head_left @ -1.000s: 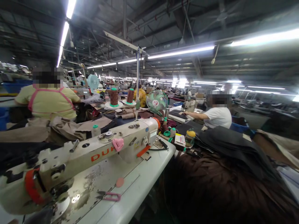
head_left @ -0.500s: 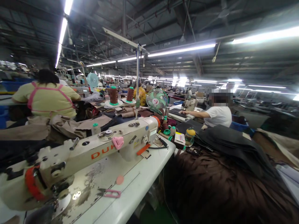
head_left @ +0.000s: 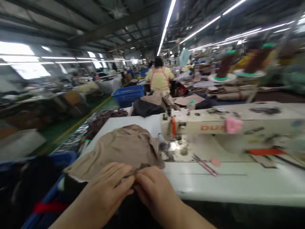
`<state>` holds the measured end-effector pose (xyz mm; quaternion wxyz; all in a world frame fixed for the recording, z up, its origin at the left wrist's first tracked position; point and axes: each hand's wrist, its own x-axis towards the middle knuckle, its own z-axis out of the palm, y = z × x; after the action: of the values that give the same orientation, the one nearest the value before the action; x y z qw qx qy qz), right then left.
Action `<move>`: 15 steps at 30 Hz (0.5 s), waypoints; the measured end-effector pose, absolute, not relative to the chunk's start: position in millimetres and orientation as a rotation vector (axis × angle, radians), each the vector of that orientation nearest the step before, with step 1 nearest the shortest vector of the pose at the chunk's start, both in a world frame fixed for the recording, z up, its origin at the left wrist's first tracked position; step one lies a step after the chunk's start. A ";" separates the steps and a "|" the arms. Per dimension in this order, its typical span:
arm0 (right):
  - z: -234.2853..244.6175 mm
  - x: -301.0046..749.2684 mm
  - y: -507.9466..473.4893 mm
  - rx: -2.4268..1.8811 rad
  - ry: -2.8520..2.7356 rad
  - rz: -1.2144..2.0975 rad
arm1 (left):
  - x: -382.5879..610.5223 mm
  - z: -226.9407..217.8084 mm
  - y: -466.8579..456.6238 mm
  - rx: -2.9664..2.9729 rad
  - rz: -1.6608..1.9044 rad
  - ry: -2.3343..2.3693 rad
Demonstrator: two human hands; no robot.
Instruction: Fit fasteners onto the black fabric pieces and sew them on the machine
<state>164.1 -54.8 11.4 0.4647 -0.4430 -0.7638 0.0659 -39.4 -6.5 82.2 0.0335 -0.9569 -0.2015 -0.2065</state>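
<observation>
A piece of taupe fabric (head_left: pixel 124 144) lies bunched on the white table, left of the sewing machine (head_left: pixel 209 125). My left hand (head_left: pixel 114 184) is closed on the near edge of the fabric. Right beside it, my right hand (head_left: pixel 154 187) pinches the same edge, the fingertips of both hands almost meeting. What lies between the fingertips is partly hidden. Pink-handled thread snips (head_left: pixel 205 165) rest on the table to the right of my hands, with a round pink disc (head_left: pixel 215 162) close by.
At the left stands a blue crate (head_left: pixel 69 157) with dark cloth in it. Another blue crate (head_left: pixel 128 95) stands farther back. A person in a yellow top (head_left: pixel 159 79) sits ahead, facing away. Brown thread cones (head_left: pixel 225 65) stand behind the machine.
The view has swung left, so the machine now sits at the right. Both my hands and the taupe fabric between them have come into view.
</observation>
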 end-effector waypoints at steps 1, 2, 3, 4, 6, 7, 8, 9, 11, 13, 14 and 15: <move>8.1 165.1 -53.3 -1.050 -1.857 0.195 | -42.4 85.6 -8.3 -2.974 -0.513 -0.715; 5.6 166.9 -52.5 -1.029 -1.848 0.215 | -43.1 87.4 -8.4 -3.019 -0.485 -0.792; 3.9 168.9 -52.4 -1.015 -1.841 0.219 | -42.6 87.7 -7.4 -3.064 -0.500 -0.857; 2.9 170.6 -52.8 -1.001 -1.832 0.210 | -42.0 86.5 -5.5 -3.095 -0.558 -0.923; 2.5 172.4 -53.9 -0.991 -1.818 0.184 | -41.7 80.6 -0.9 -3.115 -0.731 -1.062; 2.6 172.4 -54.2 -0.989 -1.813 0.172 | -42.4 76.4 1.5 -3.112 -0.817 -1.121; 2.6 172.0 -54.2 -0.990 -1.808 0.162 | -43.2 71.9 3.7 -3.113 -0.884 -1.171; 2.5 171.5 -53.9 -0.992 -1.806 0.156 | -44.1 67.4 5.5 -3.128 -0.929 -1.206; 1.9 170.5 -52.7 -0.991 -1.802 0.149 | -44.9 59.8 7.8 -3.204 -0.956 -1.245; 1.4 170.1 -51.5 -0.986 -1.790 0.144 | -44.2 54.9 8.4 -3.299 -0.958 -1.266; 1.3 170.2 -51.1 -0.982 -1.784 0.144 | -43.5 53.2 8.4 -3.338 -0.965 -1.265; 1.4 170.4 -50.7 -0.978 -1.779 0.145 | -42.7 51.9 8.3 -3.365 -0.981 -1.256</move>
<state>170.4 -50.7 1.4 0.5253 -0.4088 -0.7438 0.0607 -42.7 8.3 51.9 -0.2866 -0.8659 -0.3231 -0.2524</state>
